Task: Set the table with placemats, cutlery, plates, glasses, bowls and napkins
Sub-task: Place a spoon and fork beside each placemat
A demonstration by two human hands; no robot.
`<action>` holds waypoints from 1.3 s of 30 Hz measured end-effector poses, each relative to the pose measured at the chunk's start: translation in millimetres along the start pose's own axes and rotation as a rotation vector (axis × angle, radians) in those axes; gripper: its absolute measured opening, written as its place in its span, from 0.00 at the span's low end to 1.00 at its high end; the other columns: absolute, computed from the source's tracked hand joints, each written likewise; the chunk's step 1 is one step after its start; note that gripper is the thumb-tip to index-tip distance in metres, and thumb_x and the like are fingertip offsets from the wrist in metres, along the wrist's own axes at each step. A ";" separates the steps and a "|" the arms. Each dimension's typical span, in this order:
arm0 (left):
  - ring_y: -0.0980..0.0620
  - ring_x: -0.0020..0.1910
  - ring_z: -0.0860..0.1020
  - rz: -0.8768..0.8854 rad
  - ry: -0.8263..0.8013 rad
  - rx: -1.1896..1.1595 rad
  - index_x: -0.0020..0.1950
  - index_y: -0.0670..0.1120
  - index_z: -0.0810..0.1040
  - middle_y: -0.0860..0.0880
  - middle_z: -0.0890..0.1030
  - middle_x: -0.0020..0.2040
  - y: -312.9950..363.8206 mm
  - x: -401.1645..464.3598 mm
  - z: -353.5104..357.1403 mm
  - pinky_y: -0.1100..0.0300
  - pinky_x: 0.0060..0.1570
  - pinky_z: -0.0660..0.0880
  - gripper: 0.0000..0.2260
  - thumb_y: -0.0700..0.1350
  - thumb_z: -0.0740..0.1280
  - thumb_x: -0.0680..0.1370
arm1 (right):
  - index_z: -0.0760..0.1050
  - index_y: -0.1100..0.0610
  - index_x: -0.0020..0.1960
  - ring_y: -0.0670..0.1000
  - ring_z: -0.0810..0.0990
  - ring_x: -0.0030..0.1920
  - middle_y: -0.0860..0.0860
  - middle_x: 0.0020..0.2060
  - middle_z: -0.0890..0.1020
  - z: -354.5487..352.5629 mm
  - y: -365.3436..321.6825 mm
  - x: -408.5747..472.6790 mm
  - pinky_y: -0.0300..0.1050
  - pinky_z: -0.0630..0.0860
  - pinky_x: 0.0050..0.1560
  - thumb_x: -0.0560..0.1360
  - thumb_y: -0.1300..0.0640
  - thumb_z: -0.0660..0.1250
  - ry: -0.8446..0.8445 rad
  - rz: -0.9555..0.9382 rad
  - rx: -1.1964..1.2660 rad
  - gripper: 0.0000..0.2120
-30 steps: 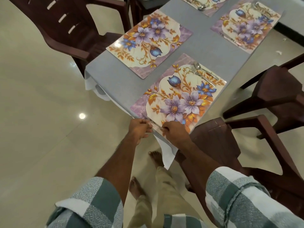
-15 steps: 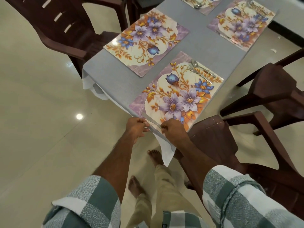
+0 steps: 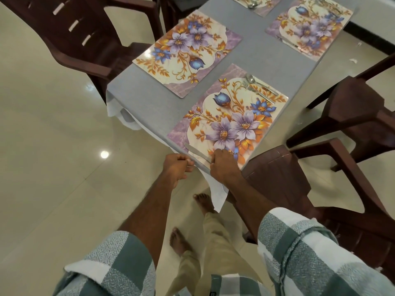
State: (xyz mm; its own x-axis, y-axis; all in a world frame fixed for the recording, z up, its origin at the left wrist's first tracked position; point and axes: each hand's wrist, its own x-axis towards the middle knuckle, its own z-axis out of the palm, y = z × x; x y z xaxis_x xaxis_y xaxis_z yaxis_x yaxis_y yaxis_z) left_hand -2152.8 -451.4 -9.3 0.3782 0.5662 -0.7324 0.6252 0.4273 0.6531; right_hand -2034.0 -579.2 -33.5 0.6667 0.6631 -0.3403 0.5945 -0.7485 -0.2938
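Observation:
On the grey table the nearest floral placemat carries a spoon and a fork at its far end. A table knife lies along its near edge. My right hand grips the knife's handle, which it hides; only the blade shows. My left hand is just left of the blade at the table edge, fingers curled, with nothing seen in it.
A second floral placemat lies bare to the left, a third at the back right with cutlery. Brown plastic chairs stand at the left, close on my right and further right. White cloth hangs off the corner.
My left hand has come off the knife's tip and drawn slightly left, so the blade now lies uncovered on the placemat. My right hand stays on the handle.

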 end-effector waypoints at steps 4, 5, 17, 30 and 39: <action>0.51 0.39 0.84 0.004 0.011 0.008 0.51 0.44 0.83 0.46 0.86 0.45 -3.7 0.0 -2.8 0.53 0.43 0.81 0.04 0.37 0.71 0.77 | 0.74 0.60 0.60 0.57 0.78 0.59 0.57 0.58 0.79 5.3 -1.0 -0.7 0.50 0.74 0.58 0.76 0.50 0.68 0.022 0.003 -0.070 0.18; 0.51 0.39 0.84 0.005 0.010 0.011 0.51 0.44 0.83 0.46 0.86 0.45 -3.8 -0.3 -3.3 0.53 0.43 0.81 0.05 0.37 0.71 0.77 | 0.75 0.60 0.60 0.58 0.78 0.59 0.57 0.58 0.79 5.6 -1.1 1.5 0.50 0.75 0.59 0.75 0.49 0.68 0.011 0.011 -0.072 0.19; 0.50 0.41 0.85 -0.014 -0.002 0.000 0.51 0.45 0.81 0.47 0.87 0.47 -12.0 -2.2 -9.8 0.56 0.39 0.77 0.04 0.38 0.68 0.79 | 0.75 0.59 0.58 0.57 0.79 0.55 0.57 0.56 0.79 4.6 -2.4 -1.1 0.49 0.76 0.52 0.77 0.54 0.66 0.061 -0.098 -0.073 0.13; 0.50 0.42 0.85 -0.006 -0.018 0.011 0.51 0.45 0.82 0.46 0.86 0.47 -6.7 -5.0 -3.9 0.56 0.39 0.78 0.03 0.39 0.69 0.79 | 0.83 0.58 0.49 0.56 0.82 0.46 0.55 0.45 0.85 4.5 6.1 -14.1 0.49 0.79 0.48 0.77 0.55 0.67 0.133 -0.068 0.049 0.08; 0.50 0.43 0.85 -0.007 -0.002 0.030 0.53 0.44 0.81 0.47 0.87 0.46 -7.5 -4.8 -11.8 0.56 0.38 0.77 0.05 0.38 0.68 0.80 | 0.83 0.58 0.52 0.54 0.83 0.45 0.54 0.45 0.85 6.3 5.3 -15.0 0.48 0.81 0.50 0.79 0.53 0.68 0.139 -0.071 0.062 0.10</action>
State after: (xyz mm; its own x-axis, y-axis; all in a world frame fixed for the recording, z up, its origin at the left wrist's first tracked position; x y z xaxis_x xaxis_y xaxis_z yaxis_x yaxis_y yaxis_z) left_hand -2167.4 -449.0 -8.4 0.3754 0.5617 -0.7373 0.6477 0.4100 0.6422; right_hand -2043.7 -593.1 -35.6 0.6824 0.7057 -0.1907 0.6165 -0.6957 -0.3686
